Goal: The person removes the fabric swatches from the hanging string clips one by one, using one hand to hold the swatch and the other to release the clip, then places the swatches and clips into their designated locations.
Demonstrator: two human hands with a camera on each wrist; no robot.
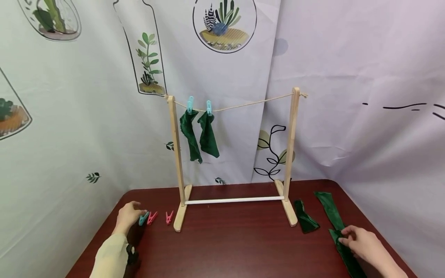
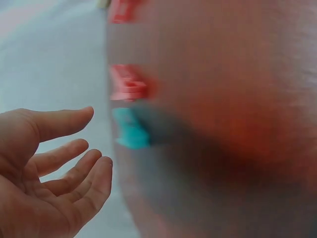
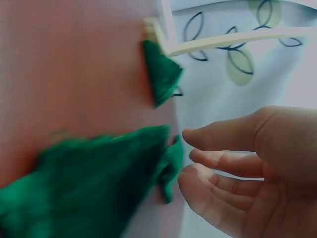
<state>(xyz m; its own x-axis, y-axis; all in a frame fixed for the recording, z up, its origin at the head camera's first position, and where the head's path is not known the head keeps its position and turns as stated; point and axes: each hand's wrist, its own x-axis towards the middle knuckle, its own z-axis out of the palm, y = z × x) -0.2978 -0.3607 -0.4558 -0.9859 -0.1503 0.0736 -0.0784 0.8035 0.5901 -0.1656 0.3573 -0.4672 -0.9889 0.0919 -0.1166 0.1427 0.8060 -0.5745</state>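
At the table's left side my left hand (image 1: 128,216) hovers beside a blue clothespin (image 1: 143,218), its thumb and fingers apart and nothing between them in the left wrist view. Close to that clothespin lie a pink clothespin (image 1: 152,218) and, further right, another pink clothespin (image 1: 169,217). On the right, my right hand (image 1: 363,243) is over a long green cloth (image 1: 347,255); the right wrist view shows a gap between its thumb and loosely bent fingers. A second green cloth strip (image 1: 330,208) lies just beyond, and a folded green cloth (image 1: 306,218) sits by the rack's right foot.
A wooden rack (image 1: 292,146) stands at the back with a cord (image 1: 250,104) strung across its top. Two green cloths (image 1: 208,139) hang from the cord's left part, each under a light blue clothespin (image 1: 209,107). A printed curtain (image 1: 104,116) hangs behind the table (image 1: 236,247).
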